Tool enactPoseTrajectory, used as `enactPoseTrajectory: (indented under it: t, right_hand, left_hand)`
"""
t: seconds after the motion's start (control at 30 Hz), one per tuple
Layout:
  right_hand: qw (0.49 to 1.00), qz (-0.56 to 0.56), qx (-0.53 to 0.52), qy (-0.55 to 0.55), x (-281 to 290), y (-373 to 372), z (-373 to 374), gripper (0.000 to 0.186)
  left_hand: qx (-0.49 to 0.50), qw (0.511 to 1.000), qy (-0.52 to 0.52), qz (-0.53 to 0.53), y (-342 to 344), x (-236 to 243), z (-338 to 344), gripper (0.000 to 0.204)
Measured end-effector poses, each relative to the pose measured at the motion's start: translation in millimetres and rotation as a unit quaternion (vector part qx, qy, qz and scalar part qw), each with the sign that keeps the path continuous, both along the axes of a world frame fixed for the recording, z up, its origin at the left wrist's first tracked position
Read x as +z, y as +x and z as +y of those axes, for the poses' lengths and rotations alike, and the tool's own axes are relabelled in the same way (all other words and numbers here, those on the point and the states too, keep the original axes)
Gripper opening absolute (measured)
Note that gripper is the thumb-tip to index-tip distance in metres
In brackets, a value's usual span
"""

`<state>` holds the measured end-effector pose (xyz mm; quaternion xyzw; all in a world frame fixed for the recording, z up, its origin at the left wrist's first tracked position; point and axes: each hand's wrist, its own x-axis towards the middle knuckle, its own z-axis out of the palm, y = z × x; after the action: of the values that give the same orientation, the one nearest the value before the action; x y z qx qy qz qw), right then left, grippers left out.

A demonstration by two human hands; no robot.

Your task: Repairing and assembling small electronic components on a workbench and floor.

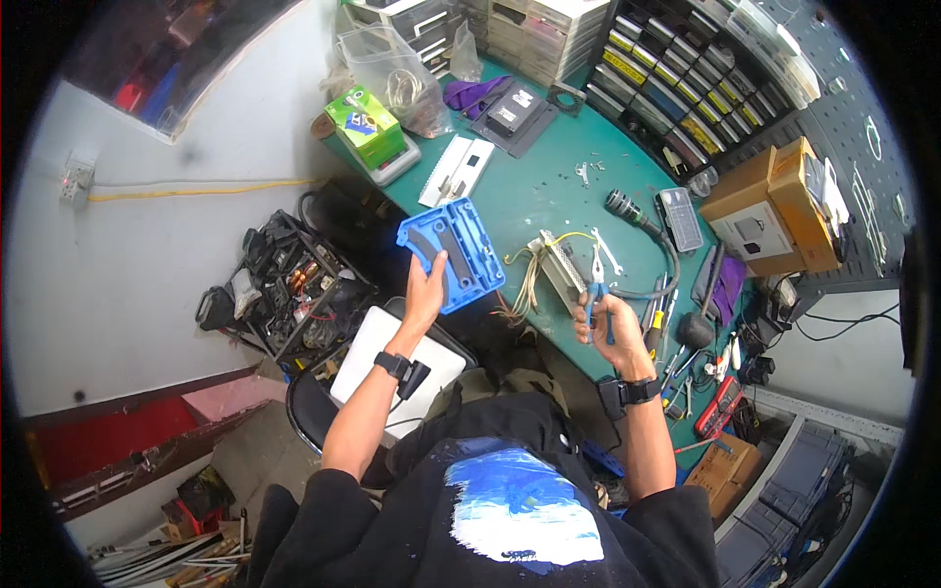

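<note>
The person's left hand [424, 292] is wrapped round the near left edge of a blue case [480, 257], thumb on top, holding it up over the edge of the green desk [534, 191]. The case is tilted with its hollow inner side in view, probably so the person can look into it; the grip at one edge leaves most of that inside uncovered.

The right hand [618, 333] is curled round the blue handles of some pliers [598, 279], whose tip points away over the desk. Held by the handles like that, they look ready to squeeze. Beneath them lies a pale metal unit [561, 267] with loose wires [530, 282] at its left end; I can't tell whether pliers and unit touch.

A wrench [610, 253] lies just beyond the pliers, and a mallet [696, 330] and screwdrivers [655, 333] sit to the right, presumably to be within easy reach of that hand. A thick cable [659, 291] curves round between them.
</note>
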<state>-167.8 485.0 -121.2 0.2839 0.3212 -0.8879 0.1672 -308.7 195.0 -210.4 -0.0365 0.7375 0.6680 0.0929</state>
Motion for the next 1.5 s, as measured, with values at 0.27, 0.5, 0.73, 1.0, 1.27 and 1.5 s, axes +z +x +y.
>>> enactPoseTrajectory:
  t: [0.27, 0.5, 0.73, 1.0, 1.27, 1.5]
  right_hand:
    - [0.993, 0.059, 0.035, 0.097, 27.9, -3.2, 44.9, 0.022]
    - [0.883, 0.053, 0.253, 0.393, 5.1, -83.5, 78.0, 0.028]
    - [0.770, 0.027, 0.381, 0.511, -13.3, -135.7, 102.3, 0.031]
    - [0.666, 0.089, 0.326, 0.665, -57.7, -71.3, 135.2, 0.029]
    - [0.664, 0.005, 0.291, 0.688, -77.5, -13.7, 148.2, 0.051]
    - [0.636, -0.017, 0.239, 0.734, -110.0, -25.4, 153.0, 0.046]
  left_hand:
    - [-0.072, 0.985, -0.129, 0.092, -69.6, 25.0, 49.6, 0.051]
    - [-0.098, 0.951, -0.258, 0.137, -115.8, 32.4, 111.8, 0.047]
    - [-0.137, 0.935, -0.307, 0.116, -146.6, 27.6, 147.3, 0.054]
    - [-0.136, 0.942, -0.292, 0.091, -157.2, -12.2, 154.2, 0.065]
    - [-0.142, 0.947, -0.288, 0.029, -172.4, -34.2, 151.6, 0.061]
    - [-0.162, 0.878, -0.450, -0.034, -179.1, -20.6, 150.9, 0.056]
